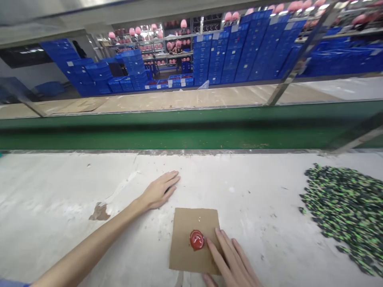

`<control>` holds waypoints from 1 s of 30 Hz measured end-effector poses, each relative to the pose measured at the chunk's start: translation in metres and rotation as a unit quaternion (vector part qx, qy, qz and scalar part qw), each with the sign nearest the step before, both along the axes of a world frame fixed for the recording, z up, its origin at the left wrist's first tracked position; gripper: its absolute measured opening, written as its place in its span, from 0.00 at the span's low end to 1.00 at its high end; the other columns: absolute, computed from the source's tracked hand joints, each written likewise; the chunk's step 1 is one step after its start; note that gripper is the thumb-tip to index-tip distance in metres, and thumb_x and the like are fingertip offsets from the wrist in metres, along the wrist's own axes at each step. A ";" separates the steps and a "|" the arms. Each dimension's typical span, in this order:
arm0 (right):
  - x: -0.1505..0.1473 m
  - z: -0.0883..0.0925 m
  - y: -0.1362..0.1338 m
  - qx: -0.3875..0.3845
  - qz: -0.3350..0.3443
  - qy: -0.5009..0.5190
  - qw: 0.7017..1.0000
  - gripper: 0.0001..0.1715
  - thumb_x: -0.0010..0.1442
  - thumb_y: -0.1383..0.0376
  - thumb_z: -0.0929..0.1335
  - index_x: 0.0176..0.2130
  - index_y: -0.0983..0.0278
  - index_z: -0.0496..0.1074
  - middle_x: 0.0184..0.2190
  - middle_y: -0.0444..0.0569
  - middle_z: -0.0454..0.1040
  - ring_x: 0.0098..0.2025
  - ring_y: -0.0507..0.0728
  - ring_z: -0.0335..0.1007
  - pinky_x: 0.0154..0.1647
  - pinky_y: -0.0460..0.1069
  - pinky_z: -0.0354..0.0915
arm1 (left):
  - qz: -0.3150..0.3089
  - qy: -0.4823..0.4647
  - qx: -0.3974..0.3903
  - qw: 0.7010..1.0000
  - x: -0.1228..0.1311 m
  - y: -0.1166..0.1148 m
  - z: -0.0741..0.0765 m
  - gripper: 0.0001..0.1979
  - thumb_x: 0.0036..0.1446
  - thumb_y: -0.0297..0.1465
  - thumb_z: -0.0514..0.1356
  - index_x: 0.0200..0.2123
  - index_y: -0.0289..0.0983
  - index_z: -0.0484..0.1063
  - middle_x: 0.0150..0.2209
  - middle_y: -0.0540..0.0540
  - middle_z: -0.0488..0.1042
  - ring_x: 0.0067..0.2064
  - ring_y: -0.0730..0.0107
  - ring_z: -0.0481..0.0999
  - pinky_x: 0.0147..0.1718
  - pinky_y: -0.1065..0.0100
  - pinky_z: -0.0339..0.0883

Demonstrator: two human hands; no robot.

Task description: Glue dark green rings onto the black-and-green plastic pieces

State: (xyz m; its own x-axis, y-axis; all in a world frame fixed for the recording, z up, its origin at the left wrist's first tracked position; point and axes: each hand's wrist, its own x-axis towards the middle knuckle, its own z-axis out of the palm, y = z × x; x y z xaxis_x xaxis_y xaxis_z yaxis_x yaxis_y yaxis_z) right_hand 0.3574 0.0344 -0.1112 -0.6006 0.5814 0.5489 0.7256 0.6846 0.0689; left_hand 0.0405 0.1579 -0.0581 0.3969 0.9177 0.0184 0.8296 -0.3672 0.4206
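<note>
Landmark: the cardboard square (pixel 182 223), flat on the white worktable (pixel 260 191). Glossy red blob (pixel 197 240) sits on it, about central; paste or solid piece, cannot tell.

Containers: tall stacks of blue plastic crates (pixel 221 56) far beyond the cardboard square, across the background; contents of the stacked ones hidden. Low open-topped blue crates (pixel 187 81) at floor level, also far beyond the square, hold reddish items, too small to identify. Shelving behind carries rows of pink rounded objects (pixel 183 24), again well past the square.

Labels: white tags (pixel 199 38) on several crates, writing too small to read. Cardboard square and red blob show no legible text or brand.

Grip: right hand (pixel 230 261) at the square's right edge, fingers extended and slightly spread, fingertips over the cardboard, index tip just beside the red blob; nothing pinched. Left hand (pixel 160 190) lies palm-down on the worktable, beyond and left of the square, fingers stretched out, apart from the cardboard, holding nothing.

Other: heap of small black-and-green pieces (pixel 347 207) loose on the worktable, well right of the square. Green strip (pixel 191 137) runs crosswise beyond the square. Torn brown patch (pixel 99 211) in the table surface, left of the square.
</note>
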 end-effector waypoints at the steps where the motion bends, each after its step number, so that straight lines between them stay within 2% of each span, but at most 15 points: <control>1: 0.001 0.001 0.002 0.009 0.012 -0.002 1.000 0.30 0.66 0.61 0.66 0.63 0.71 0.71 0.58 0.62 0.78 0.54 0.66 0.82 0.48 0.59 0.80 | -0.016 -0.004 -0.002 1.000 0.005 0.007 0.000 0.24 0.75 0.41 0.55 0.68 0.38 0.68 0.71 0.35 0.65 0.72 0.49 0.64 0.70 0.38 0.55; 4: 0.003 0.005 0.008 0.028 0.035 -0.011 0.999 0.23 0.66 0.59 0.66 0.55 0.68 0.77 0.54 0.61 0.81 0.51 0.64 0.83 0.46 0.56 0.81 | -0.063 -0.013 -0.008 0.998 0.019 0.029 -0.002 0.23 0.76 0.39 0.55 0.68 0.38 0.67 0.71 0.35 0.65 0.72 0.49 0.65 0.70 0.37 0.55; 9: 0.006 0.009 0.013 0.015 0.033 -0.014 0.999 0.24 0.72 0.54 0.64 0.53 0.67 0.79 0.53 0.62 0.81 0.52 0.64 0.83 0.45 0.56 0.82 | -0.138 -0.020 -0.026 0.990 0.053 0.056 -0.003 0.22 0.76 0.37 0.54 0.69 0.38 0.67 0.71 0.35 0.64 0.72 0.50 0.64 0.71 0.39 0.55; 13: 0.006 0.002 0.011 0.008 0.023 0.007 1.000 0.29 0.75 0.49 0.60 0.53 0.65 0.80 0.54 0.59 0.81 0.54 0.62 0.82 0.51 0.54 0.81 | -0.198 -0.032 -0.035 0.979 0.091 0.069 -0.005 0.22 0.77 0.36 0.53 0.69 0.38 0.66 0.71 0.35 0.65 0.73 0.51 0.63 0.71 0.39 0.55; 15: 0.006 -0.003 0.011 0.011 0.014 0.022 1.000 0.30 0.77 0.49 0.58 0.53 0.64 0.80 0.54 0.59 0.81 0.55 0.62 0.82 0.52 0.54 0.80 | -0.225 -0.037 -0.034 0.973 0.113 0.074 -0.007 0.22 0.77 0.35 0.53 0.69 0.38 0.66 0.71 0.35 0.65 0.73 0.51 0.62 0.71 0.40 0.54; 20: 0.000 -0.009 0.011 0.008 -0.002 0.060 0.998 0.24 0.77 0.59 0.58 0.51 0.63 0.81 0.53 0.57 0.82 0.55 0.60 0.82 0.54 0.52 0.79 | -0.293 -0.049 -0.028 0.954 0.172 0.080 -0.013 0.21 0.74 0.30 0.57 0.67 0.36 0.68 0.71 0.35 0.65 0.72 0.51 0.64 0.70 0.41 0.57; 23: -0.005 -0.007 0.011 0.012 -0.019 0.105 0.994 0.27 0.78 0.58 0.57 0.48 0.63 0.81 0.50 0.57 0.83 0.52 0.60 0.83 0.53 0.53 0.79 | -0.324 -0.058 -0.025 0.944 0.203 0.081 -0.016 0.20 0.74 0.27 0.57 0.66 0.35 0.69 0.71 0.35 0.64 0.72 0.51 0.64 0.70 0.42 0.59; 26: -0.006 -0.001 0.013 0.014 -0.021 0.135 0.991 0.32 0.79 0.54 0.54 0.46 0.63 0.81 0.48 0.57 0.84 0.49 0.61 0.84 0.49 0.54 0.79 | -0.349 -0.069 -0.025 0.934 0.222 0.082 -0.016 0.20 0.74 0.27 0.56 0.67 0.36 0.68 0.71 0.35 0.65 0.72 0.51 0.64 0.70 0.42 0.60; 30: -0.002 0.009 0.014 -0.004 -0.004 0.146 0.989 0.24 0.75 0.53 0.61 0.48 0.64 0.81 0.49 0.56 0.84 0.51 0.60 0.83 0.51 0.52 0.78 | -0.359 -0.082 -0.026 0.929 0.226 0.087 -0.012 0.19 0.73 0.25 0.57 0.64 0.35 0.71 0.68 0.35 0.68 0.70 0.52 0.68 0.67 0.44 0.65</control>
